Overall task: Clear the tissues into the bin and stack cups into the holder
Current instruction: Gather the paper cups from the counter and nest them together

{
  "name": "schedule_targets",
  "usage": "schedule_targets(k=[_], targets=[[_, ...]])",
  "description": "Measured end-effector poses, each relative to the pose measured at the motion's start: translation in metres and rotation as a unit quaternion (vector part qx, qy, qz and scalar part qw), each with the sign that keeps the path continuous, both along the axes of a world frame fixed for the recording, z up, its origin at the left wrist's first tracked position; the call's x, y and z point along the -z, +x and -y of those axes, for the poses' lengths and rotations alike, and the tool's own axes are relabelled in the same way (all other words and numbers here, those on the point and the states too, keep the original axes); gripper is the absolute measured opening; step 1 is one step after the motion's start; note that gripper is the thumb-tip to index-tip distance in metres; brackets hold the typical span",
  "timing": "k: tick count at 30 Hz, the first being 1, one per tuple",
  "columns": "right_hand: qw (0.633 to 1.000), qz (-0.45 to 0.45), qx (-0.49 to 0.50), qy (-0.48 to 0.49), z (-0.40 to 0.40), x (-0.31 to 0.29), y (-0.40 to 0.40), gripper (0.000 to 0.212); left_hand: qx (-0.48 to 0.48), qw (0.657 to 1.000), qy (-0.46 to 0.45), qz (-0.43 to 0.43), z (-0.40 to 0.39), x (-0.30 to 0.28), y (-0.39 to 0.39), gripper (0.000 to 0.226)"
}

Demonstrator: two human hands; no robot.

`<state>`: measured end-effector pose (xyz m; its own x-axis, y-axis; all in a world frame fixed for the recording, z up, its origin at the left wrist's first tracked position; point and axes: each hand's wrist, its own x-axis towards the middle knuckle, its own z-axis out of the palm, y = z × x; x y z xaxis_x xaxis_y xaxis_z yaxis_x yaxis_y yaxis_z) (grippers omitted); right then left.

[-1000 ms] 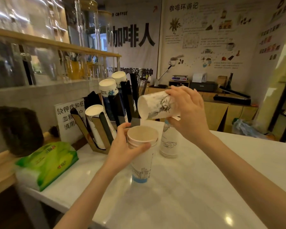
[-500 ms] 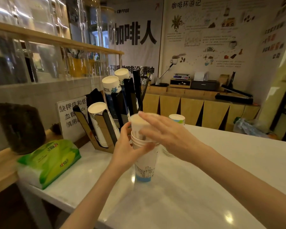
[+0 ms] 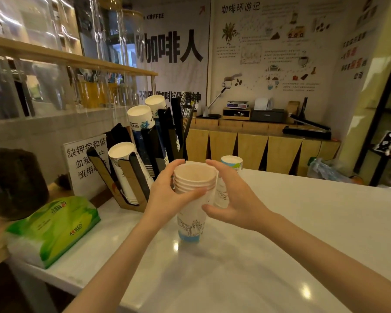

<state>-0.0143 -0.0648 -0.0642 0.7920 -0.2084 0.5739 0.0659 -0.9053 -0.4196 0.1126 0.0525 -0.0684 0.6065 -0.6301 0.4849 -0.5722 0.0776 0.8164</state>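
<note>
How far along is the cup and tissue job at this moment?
Done: several cups are nested into one stack standing on the counter, and the holder already has cups in its slots. In hand: the left hand grips the stack while the right hand sits open beside it. Left: one loose cup behind, then the stack goes into the holder. No loose tissues or bin in view.

Clearly a coffee shop: behind the white counter (image 3: 280, 233) hangs a banner (image 3: 172, 46) reading COFFEE beside a wall chart (image 3: 273, 46) of beans and cups. Holds a rack of paper cups (image 3: 145, 141) at the counter's edge, glass jars (image 3: 113, 35) on a wooden shelf, and a scale (image 3: 237, 104) on the back bench.
</note>
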Motion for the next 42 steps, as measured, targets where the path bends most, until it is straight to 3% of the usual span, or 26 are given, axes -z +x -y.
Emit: schedule_targets(k=[3,6,9,11,15,19,24,27,32,35,42], targets=[[0.991,-0.025,0.039,0.124,0.013,0.001,-0.006,0.099,-0.009,1.000,-0.027,0.004,0.011,-0.016,-0.001,0.059],[0.970,-0.044,0.034,0.238,0.027,0.001,-0.015,0.098,0.027,0.993,-0.088,-0.073,0.025,-0.038,-0.004,0.041],[0.943,-0.030,0.001,0.331,0.045,-0.002,-0.027,0.085,0.072,0.971,-0.166,-0.159,0.040,-0.055,-0.010,0.025],[0.935,0.025,0.002,0.354,0.055,-0.006,-0.035,0.065,0.090,0.957,-0.185,-0.202,0.053,-0.058,-0.015,0.027],[0.915,0.169,0.030,0.365,0.071,-0.025,-0.049,0.044,0.053,0.967,-0.126,-0.214,0.078,-0.059,-0.019,0.032],[0.910,0.233,0.051,0.340,0.090,-0.053,-0.055,0.044,0.010,0.989,-0.099,-0.111,0.098,-0.059,-0.023,0.027],[0.912,0.260,0.043,0.313,0.106,-0.085,-0.045,0.056,0.021,0.995,-0.058,-0.074,0.116,-0.054,-0.023,0.037],[0.916,0.253,0.054,0.308,0.116,-0.097,-0.033,0.067,0.052,0.997,0.013,-0.064,0.122,-0.047,-0.021,0.025],[0.934,0.219,0.061,0.277,0.124,-0.097,-0.004,0.065,0.031,0.993,0.064,-0.099,0.131,-0.028,-0.019,0.022],[0.951,0.180,0.048,0.248,0.126,-0.085,0.012,0.065,0.015,0.985,0.091,-0.143,0.132,-0.013,-0.011,0.016],[0.951,0.087,0.065,0.290,0.141,-0.038,0.037,0.067,-0.003,0.965,0.188,-0.183,0.131,0.029,0.003,0.020]])
